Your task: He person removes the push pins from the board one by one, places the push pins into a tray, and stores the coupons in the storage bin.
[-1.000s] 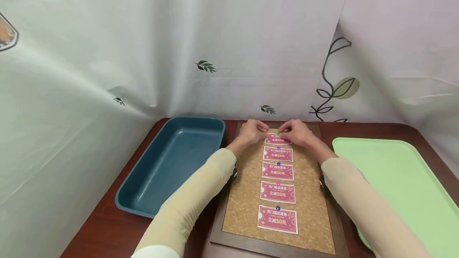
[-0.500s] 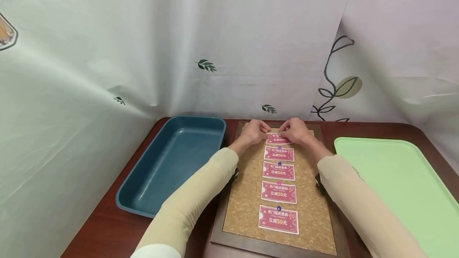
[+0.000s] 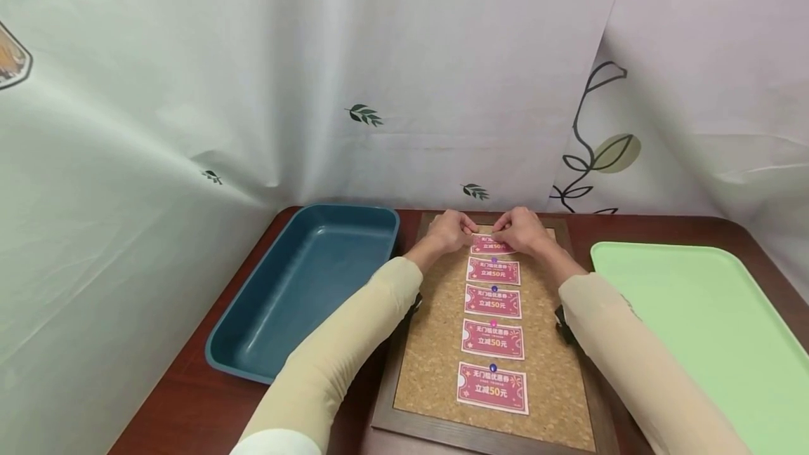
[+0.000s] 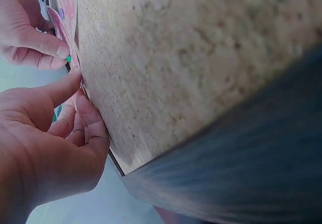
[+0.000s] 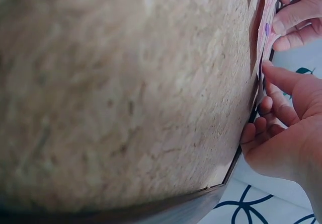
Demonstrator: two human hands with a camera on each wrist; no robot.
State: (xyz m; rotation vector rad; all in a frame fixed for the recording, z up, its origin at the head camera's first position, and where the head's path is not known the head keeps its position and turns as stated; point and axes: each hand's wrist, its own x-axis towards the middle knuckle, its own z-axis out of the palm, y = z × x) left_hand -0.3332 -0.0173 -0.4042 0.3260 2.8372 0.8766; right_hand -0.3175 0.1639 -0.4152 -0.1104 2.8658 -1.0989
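Observation:
A framed cork board (image 3: 436, 350) bears a column of pink printed coupons. At its far end, my left hand (image 3: 447, 232) pinches the left edge of the topmost coupon (image 3: 489, 246). My right hand (image 3: 524, 232) is at the same coupon's upper right. In the left wrist view, a small green push pin (image 4: 69, 58) shows at the right thumb's tip, against the coupon; in the head view the fingers hide it. Just below, another coupon (image 3: 493, 272) hangs from a purple push pin (image 3: 494, 260).
Farther down are more pinned coupons, the nearest coupon (image 3: 491, 390) under a blue push pin (image 3: 493, 368). Left of the board stands a deep blue tray (image 3: 303, 286); at right lies a light green tray (image 3: 689, 314). A white printed sheet (image 3: 411, 76) hangs behind the table.
A second ago the green push pin showed between the hands in the head view; the right fingers have since moved slightly left and cover it. The left hand has barely moved.

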